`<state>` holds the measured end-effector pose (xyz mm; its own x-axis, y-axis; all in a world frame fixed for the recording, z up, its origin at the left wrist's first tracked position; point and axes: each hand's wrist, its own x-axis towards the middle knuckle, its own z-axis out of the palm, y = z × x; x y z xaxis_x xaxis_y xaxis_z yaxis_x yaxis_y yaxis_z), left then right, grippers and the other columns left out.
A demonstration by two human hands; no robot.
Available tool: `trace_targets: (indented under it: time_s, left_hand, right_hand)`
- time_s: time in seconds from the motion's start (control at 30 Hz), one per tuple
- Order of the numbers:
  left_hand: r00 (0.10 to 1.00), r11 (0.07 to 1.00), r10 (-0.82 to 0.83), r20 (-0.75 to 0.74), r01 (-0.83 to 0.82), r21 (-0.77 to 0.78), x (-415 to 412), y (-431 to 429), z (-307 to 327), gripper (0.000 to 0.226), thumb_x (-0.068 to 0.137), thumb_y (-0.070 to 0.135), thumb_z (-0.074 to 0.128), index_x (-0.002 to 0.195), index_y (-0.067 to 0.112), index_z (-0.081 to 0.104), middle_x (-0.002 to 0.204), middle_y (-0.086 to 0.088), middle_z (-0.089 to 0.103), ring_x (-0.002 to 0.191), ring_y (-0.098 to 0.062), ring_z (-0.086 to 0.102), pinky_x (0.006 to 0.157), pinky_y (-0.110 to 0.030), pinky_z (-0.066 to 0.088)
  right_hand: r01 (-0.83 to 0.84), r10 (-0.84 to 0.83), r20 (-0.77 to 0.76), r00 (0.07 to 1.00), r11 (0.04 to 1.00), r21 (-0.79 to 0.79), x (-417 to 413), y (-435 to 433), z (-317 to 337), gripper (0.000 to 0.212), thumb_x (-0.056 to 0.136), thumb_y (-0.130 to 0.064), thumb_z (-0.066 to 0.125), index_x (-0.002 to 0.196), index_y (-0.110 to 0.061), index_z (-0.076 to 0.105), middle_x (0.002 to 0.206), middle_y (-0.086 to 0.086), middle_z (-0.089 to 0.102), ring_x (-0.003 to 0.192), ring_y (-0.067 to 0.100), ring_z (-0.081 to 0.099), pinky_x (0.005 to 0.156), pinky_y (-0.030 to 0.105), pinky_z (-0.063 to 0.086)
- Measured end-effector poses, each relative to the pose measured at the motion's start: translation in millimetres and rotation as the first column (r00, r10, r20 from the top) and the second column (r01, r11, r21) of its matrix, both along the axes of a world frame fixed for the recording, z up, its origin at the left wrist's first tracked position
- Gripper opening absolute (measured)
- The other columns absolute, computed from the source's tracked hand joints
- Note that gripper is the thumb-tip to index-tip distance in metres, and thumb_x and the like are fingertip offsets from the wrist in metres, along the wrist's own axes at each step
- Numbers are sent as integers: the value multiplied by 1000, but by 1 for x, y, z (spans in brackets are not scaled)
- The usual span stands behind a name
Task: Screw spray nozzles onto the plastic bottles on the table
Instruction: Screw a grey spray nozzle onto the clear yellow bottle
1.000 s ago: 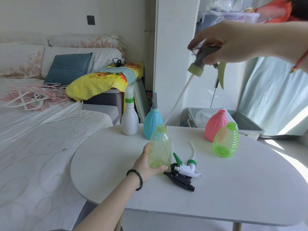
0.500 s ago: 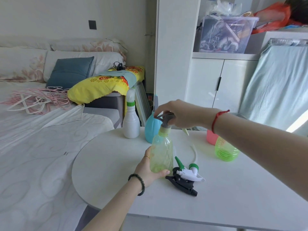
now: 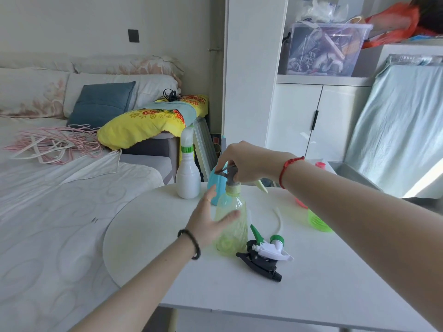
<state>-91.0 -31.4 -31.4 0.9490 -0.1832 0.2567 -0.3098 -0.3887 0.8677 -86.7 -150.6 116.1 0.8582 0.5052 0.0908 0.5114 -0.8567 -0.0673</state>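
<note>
Bottle first: the pale green translucent plastic bottle (image 3: pixel 232 226) stands upright near the middle of the white round-ended table (image 3: pixel 311 283), and I see a grey spray nozzle with a pale yellow-green collar (image 3: pixel 232 182) sitting on its neck. My right hand (image 3: pixel 247 161) comes in from the right and is clenched over the top of that nozzle, fingers wrapped round its grey head, with a pale green trigger poking out beneath the palm. My left hand (image 3: pixel 211 221) is beside the bottle's left flank with the fingers spread and loose; the thumb lies across the front of the bottle, but I cannot tell whether the palm is actually pressing on it. Just right of the bottle's base lie two loose nozzles touching each other: a white spray nozzle with green collar and green tip (image 3: pixel 269 246) resting on a black trigger nozzle (image 3: pixel 260 264), with a thin white dip tube (image 3: pixel 278 218) curving away behind. At the far edge stand a white opaque bottle with a green-ringed sprayer (image 3: pixel 188 173) and, partly hidden behind my hands, a light blue bottle (image 3: pixel 213 185). My right forearm covers most of a pink bottle (image 3: pixel 320 165) and a bright green ribbed bottle (image 3: pixel 318 222).
</note>
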Motion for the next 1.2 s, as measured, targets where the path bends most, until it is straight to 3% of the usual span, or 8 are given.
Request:
trace_targets:
  time_s: [0.23, 0.43, 0.53, 0.6, 0.77, 0.93, 1.1, 1.2]
  left_hand:
    - [998, 966, -18, 63, 34, -257, 15, -4, 51, 9, 80, 11, 63, 88, 13, 58, 92, -6, 67, 72, 10, 64, 67, -3, 46]
    - [998, 985, -28, 60, 38, -169, 21, -4, 52, 8, 83, 15, 61, 84, 22, 63, 92, -3, 66, 80, 0, 61, 77, -11, 45]
    - [1000, 989, -6, 28, 10, -144, 25, -2, 50, 7, 84, 20, 60, 89, 16, 64, 92, -1, 65, 82, -2, 59, 73, -5, 43]
    - [999, 993, 6, 41, -1, -121, 25, -2, 49, 16, 84, 21, 59, 94, 11, 65, 91, 1, 65, 79, 5, 57, 67, 2, 40]
    - [999, 993, -1, 41, 6, -119, 23, -3, 52, 8, 84, 21, 59, 90, 16, 62, 90, 0, 64, 79, 6, 54, 65, 4, 38]
    - [999, 996, 0, 41, 4, -91, 20, -2, 53, 8, 84, 24, 58, 89, 19, 62, 86, 7, 62, 85, -1, 57, 67, 4, 38]
    - [1000, 1000, 21, -22, -22, -10, 20, 7, 59, 9, 82, 31, 61, 89, 26, 64, 98, 11, 63, 110, -12, 51, 90, -23, 36]
    - [995, 998, 14, -94, -9, 63, 23, 17, 73, 40, 86, 26, 56, 124, 16, 51, 127, -1, 55, 119, -12, 46, 98, -27, 35]
  right_hand:
    - [73, -69, -83, 994, 996, 46, 0, -5, 9, 37, 72, -8, 71, 107, -12, 60, 105, 9, 61, 90, 23, 53, 75, 29, 48]
    - [78, -49, -111, 993, 959, 272, 7, -17, 14, 24, 87, -15, 51, 106, -8, 64, 110, 12, 65, 97, 27, 60, 81, 31, 49]
    - [248, -104, -226, 968, 497, 832, 13, -43, 6, 33, 87, 4, 37, 114, -1, 57, 93, 10, 65, 75, 19, 60, 64, 24, 48]
    - [362, -128, -340, 931, 229, 904, 13, -66, -20, 38, 86, 13, 34, 118, 4, 52, 96, 18, 62, 68, 19, 56, 57, 20, 47]
    - [505, -90, -544, 834, 520, 688, -17, -69, -115, 58, 77, -7, 65, 130, -14, 43, 129, 6, 52, 110, 19, 50, 96, 30, 41]
    - [272, -35, -272, 962, 245, 931, -22, -13, -139, 50, 80, -31, 64, 126, -20, 47, 128, -7, 54, 121, 5, 46, 99, 20, 33]
    - [155, -121, -133, 984, 192, 969, -17, 2, -138, 20, 84, -16, 61, 103, -14, 55, 106, 2, 61, 106, 16, 55, 92, 24, 40]
    - [125, -150, -96, 984, 197, 972, -16, 4, -139, 16, 83, -13, 60, 99, -12, 55, 103, 6, 63, 100, 16, 56, 89, 22, 41]
